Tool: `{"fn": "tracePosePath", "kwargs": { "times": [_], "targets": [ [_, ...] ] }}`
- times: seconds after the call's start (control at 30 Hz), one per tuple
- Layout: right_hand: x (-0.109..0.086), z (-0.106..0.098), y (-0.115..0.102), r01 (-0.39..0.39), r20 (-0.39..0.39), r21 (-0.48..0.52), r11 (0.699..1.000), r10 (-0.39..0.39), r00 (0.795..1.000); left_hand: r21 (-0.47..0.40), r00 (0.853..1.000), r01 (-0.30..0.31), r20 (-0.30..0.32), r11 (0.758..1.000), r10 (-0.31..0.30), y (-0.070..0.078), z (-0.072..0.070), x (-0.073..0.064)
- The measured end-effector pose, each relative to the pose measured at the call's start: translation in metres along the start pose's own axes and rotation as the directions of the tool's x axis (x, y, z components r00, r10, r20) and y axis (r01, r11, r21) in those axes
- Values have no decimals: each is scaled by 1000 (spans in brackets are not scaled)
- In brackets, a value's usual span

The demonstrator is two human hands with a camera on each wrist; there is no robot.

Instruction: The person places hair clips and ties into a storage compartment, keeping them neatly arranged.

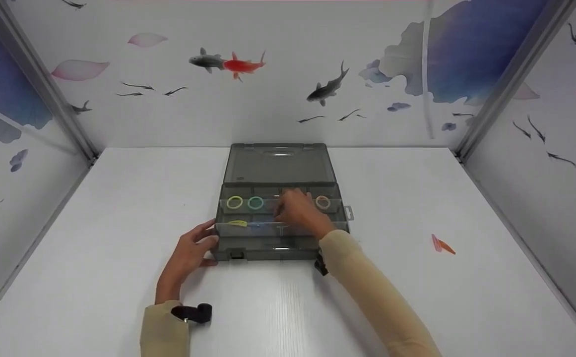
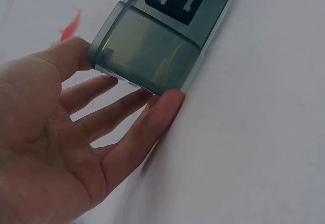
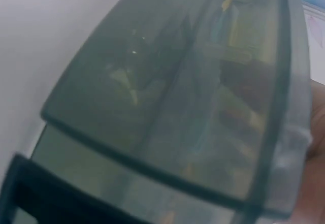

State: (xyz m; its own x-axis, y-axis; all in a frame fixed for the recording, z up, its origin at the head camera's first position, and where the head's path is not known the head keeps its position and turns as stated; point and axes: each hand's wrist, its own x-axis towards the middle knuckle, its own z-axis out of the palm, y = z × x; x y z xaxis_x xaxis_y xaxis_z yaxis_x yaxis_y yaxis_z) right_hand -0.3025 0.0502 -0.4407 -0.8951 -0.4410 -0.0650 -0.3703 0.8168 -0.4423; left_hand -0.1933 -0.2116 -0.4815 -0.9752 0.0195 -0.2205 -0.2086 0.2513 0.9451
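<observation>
A grey translucent compartment box (image 1: pixel 283 255) lies with its lid (image 1: pixel 280 166) folded back. My left hand (image 1: pixel 191 250) touches its left end; in the left wrist view the fingers of that hand (image 2: pixel 106 107) spread from the top edge to the bottom corner. My right hand (image 1: pixel 302 210) reaches into the back rows with bent fingers, the fingertips hidden; I cannot tell what they hold. A yellow ring (image 1: pixel 234 202), a teal ring (image 1: pixel 255 203) and a pale orange ring (image 1: pixel 323 202) sit in the back row. The middle row holds a slim yellow piece (image 1: pixel 238 223) and a blue one (image 1: pixel 258 224).
To the right on the white table (image 1: pixel 392 198) lie a slim pink piece (image 1: pixel 436 243) and an orange one (image 1: pixel 447 247), which look like hair clips. A grey hang tab (image 1: pixel 349 213) sticks out from the box's right side. Printed panels (image 1: pixel 278 109) enclose the table.
</observation>
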Motion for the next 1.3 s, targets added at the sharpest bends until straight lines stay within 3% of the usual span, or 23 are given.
{"fn": "tracePosePath", "kwargs": {
  "times": [0.33,0.67,1.07,1.3],
  "targets": [
    [5,-2,3,-18,18,-53,998,19,1000,12,1000,-9,-4,1000,9,-1,3,4],
    [-1,-22,6,46,15,15,999,-47,999,16,1000,-10,5,1000,10,3,1,6],
    [-36,-58,11,210,-101,155,965,-196,975,19,1000,-4,-4,1000,4,-1,1,3],
    [-69,-74,17,258,-182,219,941,-220,958,19,1000,-4,-8,1000,4,-2,0,3]
  ]
}}
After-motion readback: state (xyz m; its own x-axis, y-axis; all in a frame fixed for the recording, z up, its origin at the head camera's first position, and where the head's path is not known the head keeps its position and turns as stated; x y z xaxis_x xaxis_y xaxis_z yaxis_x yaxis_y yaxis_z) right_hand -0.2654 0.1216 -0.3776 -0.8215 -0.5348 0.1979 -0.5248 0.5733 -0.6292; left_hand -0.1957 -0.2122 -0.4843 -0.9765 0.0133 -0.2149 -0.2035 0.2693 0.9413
